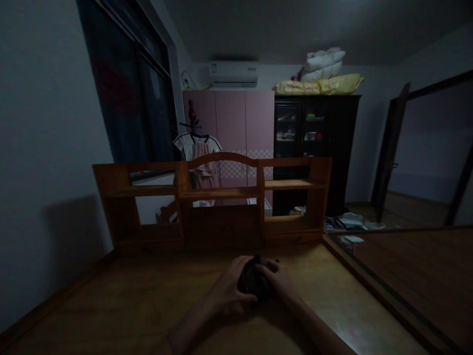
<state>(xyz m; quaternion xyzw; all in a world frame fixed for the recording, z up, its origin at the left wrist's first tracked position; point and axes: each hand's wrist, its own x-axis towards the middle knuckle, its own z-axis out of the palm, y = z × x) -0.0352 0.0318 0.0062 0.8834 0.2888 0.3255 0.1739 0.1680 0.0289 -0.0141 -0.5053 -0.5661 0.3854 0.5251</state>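
Observation:
A small dark, rounded object (254,282) is between my hands at the front middle of the wooden surface; the dim light hides what kind of thing it is. My left hand (236,280) curves around its left side, thumb along the lower front and fingers over the top. From the right, my right hand (276,277) grips its upper right part, with the fingers bent over it. Small dark bits stick out at its top. Its underside and the fingertips behind it are hidden.
Behind my hands stands a wooden shelf unit (221,193) along the far edge of the wooden surface (155,301). A wall with a window (144,93) is on the left. On the right, a raised edge (369,281) borders a darker board, with papers (353,239) at its far end.

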